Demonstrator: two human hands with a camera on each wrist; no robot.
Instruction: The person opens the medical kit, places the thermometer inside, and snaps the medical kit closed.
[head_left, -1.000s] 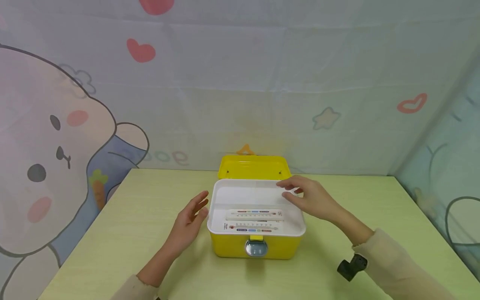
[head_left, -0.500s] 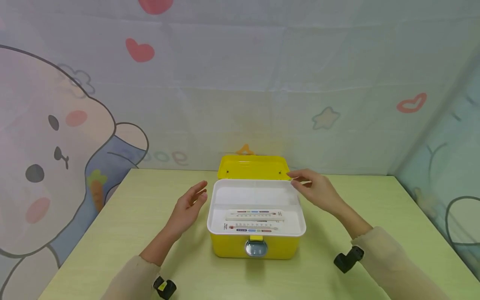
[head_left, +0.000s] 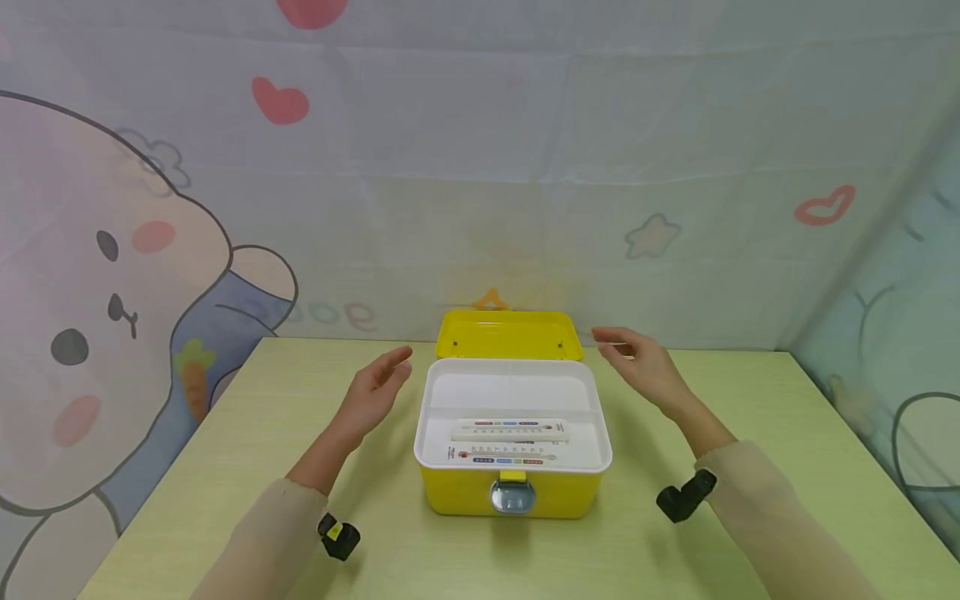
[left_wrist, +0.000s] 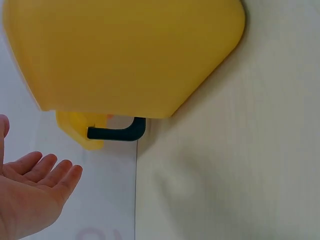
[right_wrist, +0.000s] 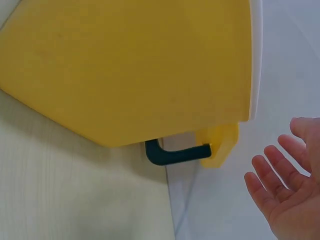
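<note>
A yellow storage box (head_left: 555,496) stands in the middle of the table, its yellow lid (head_left: 510,333) tipped back behind it. Across its top sits a white tray (head_left: 510,383) with two thermometers (head_left: 510,430) lying in the front part. My left hand (head_left: 375,393) hovers left of the box, fingers relaxed and holding nothing. On the other side, my right hand (head_left: 643,367) hovers beside the lid, also with nothing in it. Both wrist views show a dark green handle (left_wrist: 117,133) at the back of the box, with the fingers apart from it.
The pale wooden table (head_left: 712,400) extends on both sides of the box. Behind it hangs a printed cloth (head_left: 525,150) with hearts and a cartoon bear. A silver-grey latch (head_left: 513,497) is on the front of the box.
My right hand has moved from over the tray's back right corner outward and further back, past the lid's right side. My left hand has shifted a little further back. Box and thermometers have stayed put.
</note>
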